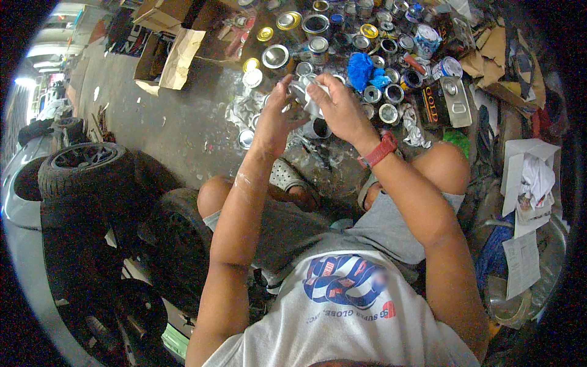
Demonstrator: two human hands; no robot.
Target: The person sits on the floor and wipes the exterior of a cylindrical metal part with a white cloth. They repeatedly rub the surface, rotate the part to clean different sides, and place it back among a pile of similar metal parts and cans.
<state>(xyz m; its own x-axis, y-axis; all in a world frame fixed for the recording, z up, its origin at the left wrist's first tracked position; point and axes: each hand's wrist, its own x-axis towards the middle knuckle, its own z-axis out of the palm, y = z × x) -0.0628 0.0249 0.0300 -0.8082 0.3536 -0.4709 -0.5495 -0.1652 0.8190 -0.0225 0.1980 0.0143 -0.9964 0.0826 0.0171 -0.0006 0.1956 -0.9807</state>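
Note:
Both hands are raised in front of me over a crowd of paint cans on the floor. My right hand [345,110] pinches a crumpled white rag [314,103] between thumb and fingers. Close beside it, my left hand [274,122] is curled, its thumb up, around a silvery, round-edged thing [296,92] whose kind I cannot make out. The rag lies against that thing. Below the hands stands an open can [320,128]. Crumpled white paper or cloth [246,109] lies on the floor left of my left hand.
Several tins [276,57] spread ahead, with blue crumpled cloth [361,70] among them. A rectangular metal can [454,101] stands at the right. Wheels with tyres [85,160] are at the left. Cardboard boxes [173,58] sit far left; a white box [531,177] is far right.

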